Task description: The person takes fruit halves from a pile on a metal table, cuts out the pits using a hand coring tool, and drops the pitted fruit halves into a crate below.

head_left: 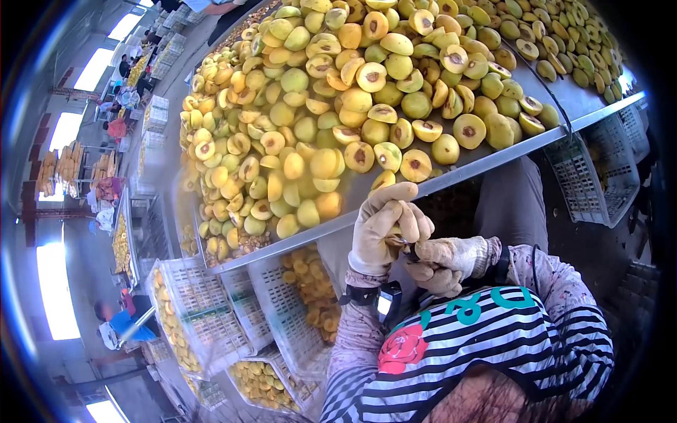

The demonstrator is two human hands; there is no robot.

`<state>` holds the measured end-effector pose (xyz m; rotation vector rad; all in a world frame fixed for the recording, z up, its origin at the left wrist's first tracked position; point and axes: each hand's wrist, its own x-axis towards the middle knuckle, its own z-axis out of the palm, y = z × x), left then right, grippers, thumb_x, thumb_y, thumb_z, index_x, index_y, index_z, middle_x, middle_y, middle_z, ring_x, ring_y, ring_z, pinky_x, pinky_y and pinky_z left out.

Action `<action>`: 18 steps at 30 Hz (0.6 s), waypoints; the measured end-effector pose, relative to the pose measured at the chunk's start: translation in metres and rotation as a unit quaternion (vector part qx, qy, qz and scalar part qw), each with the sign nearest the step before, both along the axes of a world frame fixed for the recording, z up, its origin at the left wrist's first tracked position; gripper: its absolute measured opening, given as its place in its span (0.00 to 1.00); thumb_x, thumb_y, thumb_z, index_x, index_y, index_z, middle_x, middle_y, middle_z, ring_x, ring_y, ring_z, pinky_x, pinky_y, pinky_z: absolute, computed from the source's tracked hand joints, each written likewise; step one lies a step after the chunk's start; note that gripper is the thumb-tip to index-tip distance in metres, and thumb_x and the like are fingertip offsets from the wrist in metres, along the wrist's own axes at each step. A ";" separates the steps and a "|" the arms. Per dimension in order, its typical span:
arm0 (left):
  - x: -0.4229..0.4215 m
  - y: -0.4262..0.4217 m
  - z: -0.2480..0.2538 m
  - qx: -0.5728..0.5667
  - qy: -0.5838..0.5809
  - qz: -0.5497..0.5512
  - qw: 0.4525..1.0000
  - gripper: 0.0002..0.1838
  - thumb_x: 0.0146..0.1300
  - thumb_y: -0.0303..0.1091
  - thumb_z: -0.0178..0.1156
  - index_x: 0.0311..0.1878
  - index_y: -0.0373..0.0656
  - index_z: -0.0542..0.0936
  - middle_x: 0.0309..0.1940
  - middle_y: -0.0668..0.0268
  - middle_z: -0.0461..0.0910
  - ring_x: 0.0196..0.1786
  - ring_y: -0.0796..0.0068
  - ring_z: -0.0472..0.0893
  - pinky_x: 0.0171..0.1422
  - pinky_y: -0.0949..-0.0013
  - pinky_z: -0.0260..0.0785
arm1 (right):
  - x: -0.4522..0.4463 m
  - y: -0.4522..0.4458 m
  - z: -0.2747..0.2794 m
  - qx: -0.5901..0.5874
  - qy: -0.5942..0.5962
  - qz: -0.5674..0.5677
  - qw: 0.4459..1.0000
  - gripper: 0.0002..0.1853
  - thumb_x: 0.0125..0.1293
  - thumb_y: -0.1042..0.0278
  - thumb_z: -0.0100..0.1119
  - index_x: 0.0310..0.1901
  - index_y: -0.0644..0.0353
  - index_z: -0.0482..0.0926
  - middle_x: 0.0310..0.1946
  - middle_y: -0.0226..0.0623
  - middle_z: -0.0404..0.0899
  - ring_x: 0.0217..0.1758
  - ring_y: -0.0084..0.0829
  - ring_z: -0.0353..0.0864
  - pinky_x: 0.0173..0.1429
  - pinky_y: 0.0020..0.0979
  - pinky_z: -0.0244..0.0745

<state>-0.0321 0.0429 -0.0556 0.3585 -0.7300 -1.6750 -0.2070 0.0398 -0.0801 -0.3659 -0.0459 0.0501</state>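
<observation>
Both my hands wear pale work gloves and meet in front of my chest, just off the table's edge. My left hand (386,227) is closed with its fingers curled round a piece of yellow stone fruit (396,237), mostly hidden by the glove. Close against it, my right hand (451,262) is closed on a small dark tool (410,252) whose tip points at the fruit; its kind cannot be made out. Beyond them, a large heap of halved yellow stone fruit (360,156) covers the metal table (451,178), many halves showing reddish-brown pit hollows.
White plastic crates (204,310) of fruit stand below the table at left, and another crate (585,176) is at right. The table's metal rim runs slantwise before me. People (130,321) work at other tables at far left; a co-worker's arm (218,7) shows at top.
</observation>
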 end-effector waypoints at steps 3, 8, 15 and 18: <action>0.003 -0.004 0.007 0.047 -0.077 -0.013 0.996 0.18 0.74 0.25 0.47 0.61 0.32 0.78 0.22 0.62 0.80 0.29 0.63 0.81 0.43 0.60 0.75 | -0.002 -0.001 0.002 -0.218 0.161 -0.048 0.961 0.24 0.77 0.37 0.44 0.34 0.51 0.67 0.15 0.21 0.61 0.13 0.16 0.57 0.16 0.21 0.55; 0.001 0.010 0.001 0.052 -0.126 -0.008 0.991 0.19 0.74 0.30 0.49 0.62 0.31 0.77 0.23 0.59 0.81 0.31 0.58 0.83 0.42 0.56 0.73 | -0.012 -0.006 0.001 -0.054 0.075 0.028 0.995 0.26 0.77 0.35 0.44 0.33 0.51 0.70 0.15 0.22 0.63 0.12 0.17 0.59 0.14 0.24 0.58; -0.046 0.003 -0.013 0.194 0.146 0.009 0.970 0.18 0.80 0.35 0.44 0.66 0.42 0.75 0.23 0.72 0.71 0.31 0.69 0.71 0.44 0.60 0.64 | -0.007 0.002 -0.016 0.084 -0.110 0.082 0.987 0.32 0.71 0.26 0.45 0.31 0.52 0.69 0.12 0.20 0.60 0.10 0.16 0.57 0.12 0.22 0.55; -0.044 0.003 -0.017 0.167 0.152 0.036 0.974 0.17 0.80 0.37 0.46 0.64 0.43 0.74 0.25 0.72 0.75 0.36 0.70 0.76 0.51 0.59 0.70 | -0.024 -0.004 -0.003 0.018 -0.100 0.077 0.992 0.33 0.69 0.25 0.47 0.29 0.52 0.69 0.11 0.21 0.60 0.09 0.17 0.57 0.12 0.22 0.55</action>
